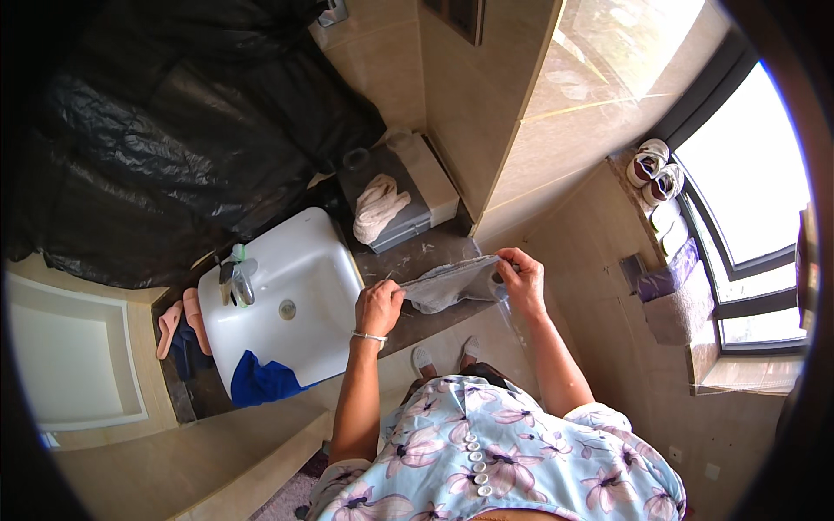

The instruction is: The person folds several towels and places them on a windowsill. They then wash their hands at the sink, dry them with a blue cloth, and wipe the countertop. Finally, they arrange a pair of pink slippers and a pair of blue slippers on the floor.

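matt cloth, smooth glossy sink

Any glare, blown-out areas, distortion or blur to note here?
Head view throughout: window blown out white, its edges bending near the dark rim; glare on the upper-right wall; sheen on the black plastic sheet; no obvious blur on the grey cloth or hands.

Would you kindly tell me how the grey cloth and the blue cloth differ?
The grey cloth is pale; the blue cloth is deep-coloured. The left hand and right hand hold the grey cloth spread between them, whereas the blue cloth lies crumpled over the edge of the sink. Both look like soft fabric.
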`<act>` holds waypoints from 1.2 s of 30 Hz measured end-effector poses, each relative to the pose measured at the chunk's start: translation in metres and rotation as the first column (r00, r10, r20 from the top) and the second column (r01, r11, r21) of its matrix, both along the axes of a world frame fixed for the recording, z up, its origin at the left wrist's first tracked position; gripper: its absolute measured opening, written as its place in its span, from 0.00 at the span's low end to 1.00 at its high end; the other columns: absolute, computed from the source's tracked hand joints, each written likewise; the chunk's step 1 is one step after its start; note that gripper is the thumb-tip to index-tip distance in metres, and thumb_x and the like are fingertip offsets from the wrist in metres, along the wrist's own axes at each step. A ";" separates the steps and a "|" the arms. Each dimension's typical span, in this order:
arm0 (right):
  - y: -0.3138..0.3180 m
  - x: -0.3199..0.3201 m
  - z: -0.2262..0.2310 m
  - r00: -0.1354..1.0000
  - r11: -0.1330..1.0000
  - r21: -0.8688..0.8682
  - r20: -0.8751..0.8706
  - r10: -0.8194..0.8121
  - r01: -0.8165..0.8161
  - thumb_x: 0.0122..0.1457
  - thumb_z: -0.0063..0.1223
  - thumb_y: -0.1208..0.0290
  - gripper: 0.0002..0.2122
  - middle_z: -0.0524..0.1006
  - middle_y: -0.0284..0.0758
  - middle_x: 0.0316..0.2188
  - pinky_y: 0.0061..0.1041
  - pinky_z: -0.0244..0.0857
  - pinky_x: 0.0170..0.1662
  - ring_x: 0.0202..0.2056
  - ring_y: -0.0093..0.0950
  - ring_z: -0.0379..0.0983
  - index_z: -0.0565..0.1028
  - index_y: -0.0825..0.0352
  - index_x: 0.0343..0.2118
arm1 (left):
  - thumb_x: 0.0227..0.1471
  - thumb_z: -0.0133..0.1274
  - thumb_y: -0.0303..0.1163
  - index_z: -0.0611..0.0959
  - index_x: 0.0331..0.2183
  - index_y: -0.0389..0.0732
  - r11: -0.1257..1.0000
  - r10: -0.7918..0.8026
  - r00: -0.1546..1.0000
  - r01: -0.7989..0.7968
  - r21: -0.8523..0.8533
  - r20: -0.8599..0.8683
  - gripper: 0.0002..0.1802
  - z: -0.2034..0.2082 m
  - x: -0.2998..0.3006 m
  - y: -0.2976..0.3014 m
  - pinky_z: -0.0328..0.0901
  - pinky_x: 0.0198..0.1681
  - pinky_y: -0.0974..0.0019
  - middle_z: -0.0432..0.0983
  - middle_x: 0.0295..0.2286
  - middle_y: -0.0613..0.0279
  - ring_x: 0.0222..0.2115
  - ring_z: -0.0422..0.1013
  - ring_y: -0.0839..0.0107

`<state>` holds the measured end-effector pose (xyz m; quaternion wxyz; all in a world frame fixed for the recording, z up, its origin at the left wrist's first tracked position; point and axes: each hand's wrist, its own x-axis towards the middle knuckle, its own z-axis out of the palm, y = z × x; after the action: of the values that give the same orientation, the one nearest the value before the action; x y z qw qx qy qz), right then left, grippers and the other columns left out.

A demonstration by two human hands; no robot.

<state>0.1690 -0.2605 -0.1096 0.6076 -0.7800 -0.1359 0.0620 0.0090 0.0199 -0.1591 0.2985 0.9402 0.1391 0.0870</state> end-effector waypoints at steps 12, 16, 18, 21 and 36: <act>-0.001 -0.005 0.017 0.964 0.957 -0.248 0.179 0.197 -0.149 0.55 0.63 0.75 0.06 0.82 0.35 0.28 0.28 0.73 0.35 0.29 0.29 0.80 0.82 0.66 0.36 | 0.49 0.65 0.25 0.87 0.32 0.38 0.949 0.299 0.862 -0.315 -0.031 0.410 0.06 0.022 -0.002 0.013 0.74 0.42 0.56 0.84 0.33 0.55 0.35 0.80 0.54; -0.001 -0.005 0.017 0.928 0.868 -0.453 0.194 0.318 -0.203 0.54 0.63 0.69 0.06 0.82 0.37 0.29 0.34 0.75 0.37 0.32 0.38 0.81 0.82 0.62 0.34 | 0.49 0.63 0.23 0.87 0.36 0.40 0.950 0.276 0.859 -0.311 0.012 0.431 0.08 0.037 -0.002 0.016 0.72 0.44 0.54 0.82 0.34 0.56 0.37 0.78 0.53; -0.001 -0.004 0.010 0.931 0.848 -0.497 0.188 0.312 -0.184 0.53 0.63 0.68 0.06 0.82 0.37 0.29 0.36 0.75 0.38 0.32 0.39 0.81 0.82 0.62 0.34 | 0.50 0.61 0.22 0.86 0.37 0.41 0.952 0.266 0.870 -0.306 0.031 0.415 0.10 0.043 -0.001 0.012 0.71 0.45 0.53 0.81 0.33 0.57 0.36 0.77 0.53; 0.000 -0.004 0.006 0.964 0.851 -0.511 0.145 0.224 -0.121 0.52 0.63 0.67 0.07 0.83 0.38 0.28 0.37 0.75 0.38 0.32 0.39 0.81 0.82 0.62 0.34 | 0.50 0.61 0.21 0.86 0.38 0.41 0.961 0.240 0.904 -0.273 0.045 0.353 0.11 0.042 -0.005 0.011 0.70 0.45 0.52 0.78 0.32 0.57 0.34 0.75 0.52; 0.010 0.019 -0.013 0.981 0.949 -0.264 -0.133 0.142 -0.174 0.53 0.67 0.68 0.10 0.81 0.35 0.23 0.28 0.72 0.35 0.28 0.25 0.78 0.83 0.65 0.36 | 0.56 0.62 0.20 0.85 0.40 0.35 0.440 0.415 0.903 -0.090 -0.894 0.113 0.09 0.020 -0.013 0.034 0.68 0.41 0.76 0.79 0.32 0.70 0.33 0.73 0.82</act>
<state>0.1880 -0.2510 -0.1225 0.4936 -0.8385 -0.1538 0.1724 -0.0039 0.0535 -0.1390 0.7347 0.5969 0.2547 0.1979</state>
